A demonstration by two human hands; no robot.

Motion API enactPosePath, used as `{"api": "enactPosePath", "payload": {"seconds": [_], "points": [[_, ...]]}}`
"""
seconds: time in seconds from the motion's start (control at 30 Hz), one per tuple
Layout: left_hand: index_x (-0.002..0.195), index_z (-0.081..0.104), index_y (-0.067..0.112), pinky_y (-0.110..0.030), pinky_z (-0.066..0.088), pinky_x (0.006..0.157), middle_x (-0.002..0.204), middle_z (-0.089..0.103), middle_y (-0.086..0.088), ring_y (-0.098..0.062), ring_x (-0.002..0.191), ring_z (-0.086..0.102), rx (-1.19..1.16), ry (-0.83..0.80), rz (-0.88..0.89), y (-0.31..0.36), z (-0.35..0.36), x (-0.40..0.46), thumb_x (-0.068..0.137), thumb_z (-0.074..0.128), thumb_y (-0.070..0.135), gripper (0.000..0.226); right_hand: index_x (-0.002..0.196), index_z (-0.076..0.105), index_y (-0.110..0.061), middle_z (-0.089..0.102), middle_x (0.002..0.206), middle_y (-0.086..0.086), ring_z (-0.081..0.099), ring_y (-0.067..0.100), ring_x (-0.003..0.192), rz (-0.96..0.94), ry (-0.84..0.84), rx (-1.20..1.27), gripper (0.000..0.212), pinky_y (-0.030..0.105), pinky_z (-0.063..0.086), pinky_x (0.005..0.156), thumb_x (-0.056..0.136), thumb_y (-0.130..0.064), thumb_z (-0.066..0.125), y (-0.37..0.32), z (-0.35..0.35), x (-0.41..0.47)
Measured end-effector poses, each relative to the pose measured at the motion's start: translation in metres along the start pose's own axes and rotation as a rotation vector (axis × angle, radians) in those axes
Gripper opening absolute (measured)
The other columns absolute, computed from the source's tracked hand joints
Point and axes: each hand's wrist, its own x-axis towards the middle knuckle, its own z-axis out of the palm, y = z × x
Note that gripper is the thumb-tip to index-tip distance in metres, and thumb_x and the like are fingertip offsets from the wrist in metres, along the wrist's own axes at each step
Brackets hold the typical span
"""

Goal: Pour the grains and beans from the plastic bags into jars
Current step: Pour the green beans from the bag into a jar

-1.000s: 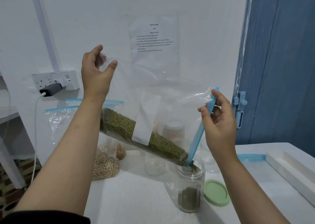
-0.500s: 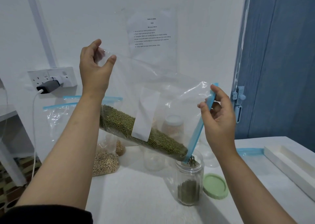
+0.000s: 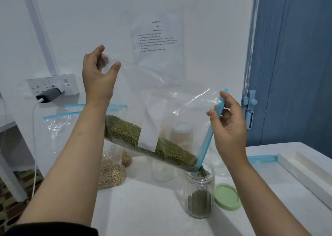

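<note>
A clear plastic bag (image 3: 161, 99) of green beans (image 3: 143, 142) hangs tilted in the air above the white surface (image 3: 143, 208), its closed end high on the left and its blue zip edge (image 3: 209, 133) sloping down on the right. The beans lie along the bag's lower edge and slide toward the bottom corner of the zip edge, which dips into the mouth of an open jar (image 3: 200, 189). The jar stands upright near the middle of the surface, with a low layer of beans at its bottom.

The left hand (image 3: 98, 75) pinches the bag's upper left corner between thumb and fingers. The right hand (image 3: 229, 126) pinches the top of the zip edge, fingers curled around it.

A green lid (image 3: 227, 196) lies flat just right of the jar, with a narrow gap between them. Behind the jar stand an empty clear jar (image 3: 161, 169) and, farther back, seen through the bag, a jar with a white lid (image 3: 182, 133). To the left, a bag of pale grains (image 3: 111, 174) sits on the surface near its left edge, and two more zip bags (image 3: 59, 126) lean at the wall. A white tray (image 3: 305, 171) runs along the right side, close to that edge. The front of the surface, between the two forearms, lies open. On the wall are a printed sheet (image 3: 157, 36) and a socket (image 3: 53, 84) with a charger (image 3: 48, 94) plugged in. A blue door (image 3: 294, 65) is at right.
</note>
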Motion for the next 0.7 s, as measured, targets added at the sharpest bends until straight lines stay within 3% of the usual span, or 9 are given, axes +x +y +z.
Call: {"api": "enactPosePath", "payload": {"seconds": [0.7], "points": [[0.132,0.053,0.009,-0.019,0.044,0.099,0.108,0.05,-0.002,0.002,0.094,0.052,-0.003,-0.002,0.016,-0.0049,0.0021,0.0019,0.086,0.073,0.015,0.05,0.134,0.051,-0.032,0.06,0.115,0.012,0.066,0.022,0.099,0.007,0.007,0.019,0.043,0.034,0.052,0.094,0.099,-0.008,0.06,0.0037,-0.0013,0.0006]]}}
